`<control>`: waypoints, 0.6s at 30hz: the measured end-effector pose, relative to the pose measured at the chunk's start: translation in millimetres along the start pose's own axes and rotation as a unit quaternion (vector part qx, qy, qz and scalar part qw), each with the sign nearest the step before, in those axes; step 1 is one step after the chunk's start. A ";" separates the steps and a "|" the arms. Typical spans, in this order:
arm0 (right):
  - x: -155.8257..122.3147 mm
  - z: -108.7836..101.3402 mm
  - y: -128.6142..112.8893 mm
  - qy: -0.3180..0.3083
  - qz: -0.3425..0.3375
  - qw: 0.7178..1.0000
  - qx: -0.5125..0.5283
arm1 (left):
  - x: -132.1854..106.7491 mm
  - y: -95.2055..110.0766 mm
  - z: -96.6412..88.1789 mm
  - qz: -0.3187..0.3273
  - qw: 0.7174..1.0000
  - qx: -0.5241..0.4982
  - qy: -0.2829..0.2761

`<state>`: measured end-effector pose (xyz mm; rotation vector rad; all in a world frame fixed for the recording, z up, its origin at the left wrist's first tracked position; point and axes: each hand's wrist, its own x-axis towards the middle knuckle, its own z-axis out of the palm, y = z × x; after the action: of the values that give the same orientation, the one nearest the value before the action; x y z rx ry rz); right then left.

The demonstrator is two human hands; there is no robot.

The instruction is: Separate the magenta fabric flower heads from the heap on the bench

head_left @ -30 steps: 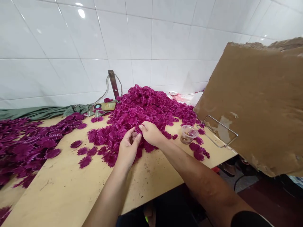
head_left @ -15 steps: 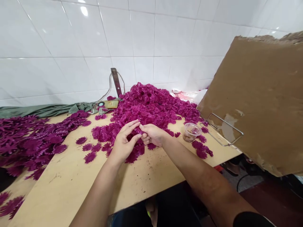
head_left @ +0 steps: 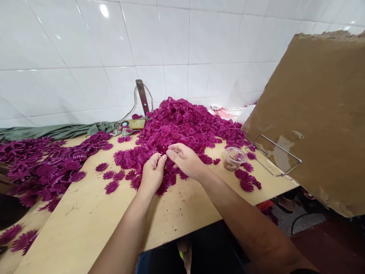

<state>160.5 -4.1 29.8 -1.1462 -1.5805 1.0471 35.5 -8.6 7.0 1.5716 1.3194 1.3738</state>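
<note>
My left hand (head_left: 153, 171) is closed, with thumb and forefinger pinched together in front of a big heap of magenta artificial flower heads (head_left: 182, 121). Close beside it, my right hand (head_left: 184, 160) has its fingers drawn together, their tips near the left thumb. Whatever either hand pinches is too small or too hidden to make out. Flower heads lie directly behind and beneath both hands. Several loose flower heads (head_left: 111, 187) are scattered left of my left hand.
A clear plastic cup (head_left: 234, 159) stands to the right, near a bent wire frame (head_left: 281, 156). A large cardboard sheet (head_left: 319, 121) leans at the right. More magenta flower pieces (head_left: 45, 167) cover the left side. A yellowish device (head_left: 137, 124) lies behind, by green cloth (head_left: 57, 131).
My left fingers, earlier stretched over the right fingertips, have curled into a pinch. My right hand has turned and its fingers now sit slightly higher. The whole view has shifted a little.
</note>
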 end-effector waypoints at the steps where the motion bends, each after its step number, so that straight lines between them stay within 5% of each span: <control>1: 0.7 2.0 1.1 -0.001 -0.019 1.000 -0.014 | 0.5 -2.1 0.9 -0.007 1.000 0.000 0.006; 8: 8.8 15.1 10.1 -0.005 0.004 1.000 -0.013 | 1.1 -8.3 1.3 -0.050 0.998 -0.044 -0.010; 11: 9.7 17.7 15.2 0.023 -0.011 0.997 -0.077 | -0.8 -4.0 -3.2 -0.023 0.993 0.119 -0.003; 14: 11.6 19.3 18.8 0.025 -0.010 0.994 -0.110 | -2.6 -0.6 -8.5 -0.020 0.955 0.295 -0.009; 18: 15.0 19.6 15.4 0.039 -0.026 0.978 -0.205 | -4.1 -3.0 -12.7 0.001 0.952 0.306 -0.013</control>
<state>142.4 11.3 13.0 -1.3908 -1.8031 0.6458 22.7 -13.4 6.0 1.9684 1.8423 0.9796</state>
